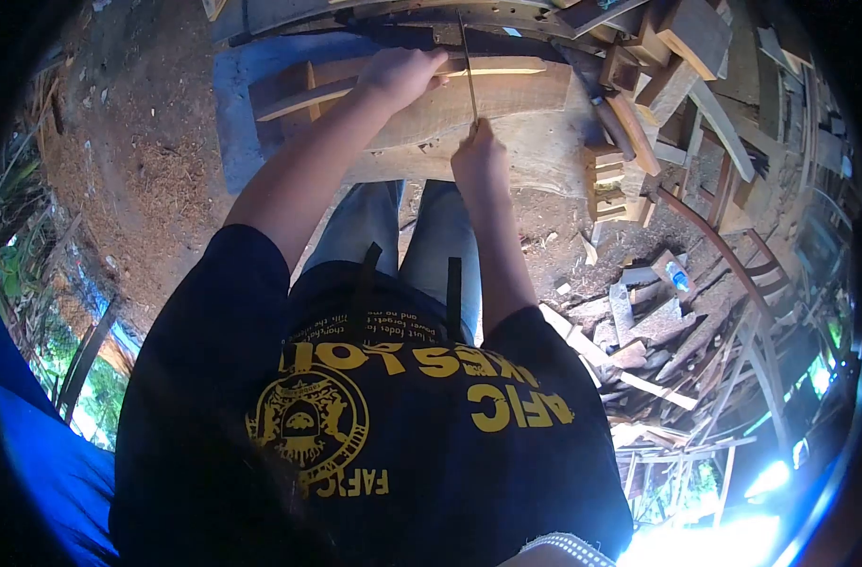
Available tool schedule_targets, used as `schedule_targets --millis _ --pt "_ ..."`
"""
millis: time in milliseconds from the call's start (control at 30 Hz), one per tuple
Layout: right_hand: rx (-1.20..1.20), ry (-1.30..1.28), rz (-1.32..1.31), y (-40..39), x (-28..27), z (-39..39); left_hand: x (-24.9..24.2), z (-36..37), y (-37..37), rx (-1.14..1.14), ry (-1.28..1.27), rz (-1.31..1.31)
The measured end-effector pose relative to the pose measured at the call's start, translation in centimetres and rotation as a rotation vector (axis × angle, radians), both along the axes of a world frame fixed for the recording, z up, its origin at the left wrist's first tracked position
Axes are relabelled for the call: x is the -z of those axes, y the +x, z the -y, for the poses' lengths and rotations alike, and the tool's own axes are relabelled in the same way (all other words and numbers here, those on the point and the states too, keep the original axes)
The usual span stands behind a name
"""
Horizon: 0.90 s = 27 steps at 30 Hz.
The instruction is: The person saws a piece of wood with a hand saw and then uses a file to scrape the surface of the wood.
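A curved wooden piece (502,65) lies across the workbench, pale along its cut edge. My left hand (404,77) is closed over it near its middle, pressing it down. My right hand (482,159) is wrapped around the near end of a thin, long-bladed tool that looks like a handsaw (469,80) seen edge-on. Its blade crosses the wooden piece just right of my left hand and points away from me. Whether the teeth are in the wood cannot be made out. Under the piece lies a wide brown board (412,128).
The worn workbench (535,165) stands before my legs. Wood blocks (695,38) and tools, one with a wooden handle (632,132), crowd its right side. Offcuts (657,326) pile on the floor at right, near a curved wooden frame (705,227). Sawdust covers the ground at left.
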State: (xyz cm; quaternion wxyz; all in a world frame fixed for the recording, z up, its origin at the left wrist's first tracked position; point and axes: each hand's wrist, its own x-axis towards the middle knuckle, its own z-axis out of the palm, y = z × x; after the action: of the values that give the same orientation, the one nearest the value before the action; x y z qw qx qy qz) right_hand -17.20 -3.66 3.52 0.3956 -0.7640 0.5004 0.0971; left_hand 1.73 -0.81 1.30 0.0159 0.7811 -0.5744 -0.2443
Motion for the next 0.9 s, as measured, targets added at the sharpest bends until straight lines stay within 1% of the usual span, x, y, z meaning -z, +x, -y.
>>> schedule_targets --millis 67,100,167,233,300,333,400,467,567,700,767,833,900 --pt "-0.024 -0.032 0.041 1.2 1.0 1.1 0.1 -0.1 -0.1 -0.014 -0.015 -0.008" --pt "-0.009 -0.019 0.034 1.3 0.4 1.0 0.3 -0.1 -0.1 -0.012 -0.034 -0.007" --pt "-0.009 -0.01 0.073 -1.2 0.7 -0.5 0.5 -0.2 0.0 -0.017 -0.047 -0.008" --pt "-0.014 -0.001 0.114 -2.6 0.9 -1.2 0.4 0.1 0.1 -0.008 -0.002 -0.027" --pt "0.06 0.081 0.113 -3.3 1.2 -1.8 0.5 0.3 0.4 -0.017 0.015 -0.03" --pt "0.054 0.09 0.107 -3.1 1.6 -1.7 0.6 0.3 0.4 -0.012 0.025 -0.034" --pt "0.008 -0.015 0.076 -1.0 3.0 -0.4 0.6 0.4 0.8 -0.014 0.022 -0.068" --pt "-0.009 -0.014 0.091 0.9 3.1 0.8 0.7 0.5 1.2 -0.016 0.018 -0.1" --pt "0.006 -0.029 0.202 1.0 3.8 1.2 1.2 0.6 1.5 -0.017 -0.006 -0.11" --pt "-0.017 -0.04 0.114 -2.6 3.3 -1.1 1.3 0.7 1.5 -0.032 0.023 -0.114" --pt "0.069 0.085 0.1 -3.9 3.0 -1.9 0.7 1.1 2.0 -0.044 0.033 -0.093" --pt "0.032 0.069 0.051 -3.2 2.3 -1.9 -0.5 1.6 2.2 -0.081 0.188 -0.213" --pt "-0.012 0.032 0.015 -2.5 1.5 -1.3 -0.3 1.7 2.4 -0.055 0.172 -0.212"
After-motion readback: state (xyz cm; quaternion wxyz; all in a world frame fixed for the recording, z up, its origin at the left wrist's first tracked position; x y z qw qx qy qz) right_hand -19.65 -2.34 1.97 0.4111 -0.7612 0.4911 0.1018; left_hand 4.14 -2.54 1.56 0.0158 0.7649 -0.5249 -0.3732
